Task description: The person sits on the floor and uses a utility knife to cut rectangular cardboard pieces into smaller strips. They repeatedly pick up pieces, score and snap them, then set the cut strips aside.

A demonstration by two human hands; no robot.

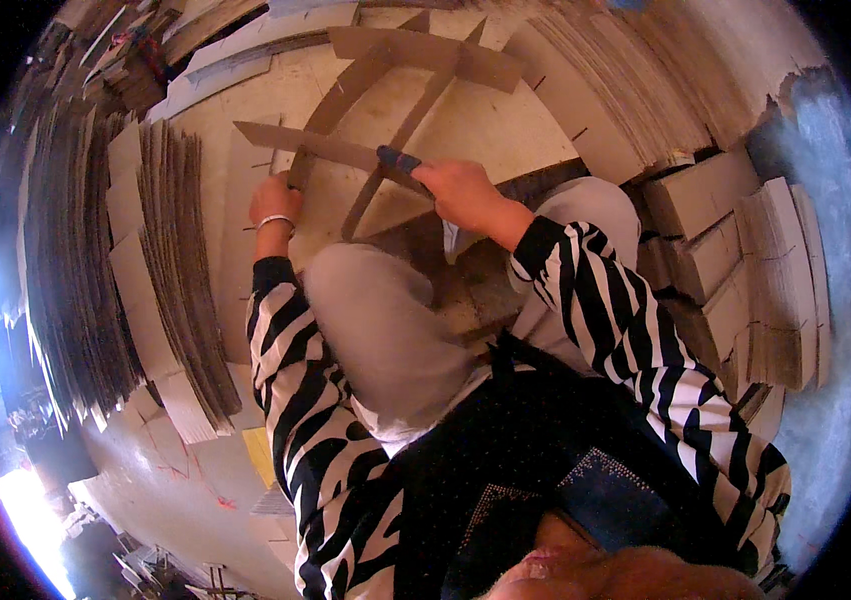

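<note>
A cardboard divider of interlocked slotted strips stands on edge in front of me, with two lengthwise strips running away from me. A far cross strip (425, 58) and a near cross strip (330, 147) cross them. My left hand (273, 203) is closed at the near end of the left lengthwise strip (347, 95), its fingertips partly hidden. My right hand (465, 200) grips the right end of the near cross strip, a finger in a dark covering lying along its top edge. The right lengthwise strip (415, 115) passes just left of this hand.
Beneath the divider is a pale work surface (275, 95). Tall stacks of cardboard strips (180, 240) stand on my left, with more stacked cardboard (625, 90) at the far right. Folded cardboard pieces (775, 270) and bluish plastic sheeting (835, 210) are on my right.
</note>
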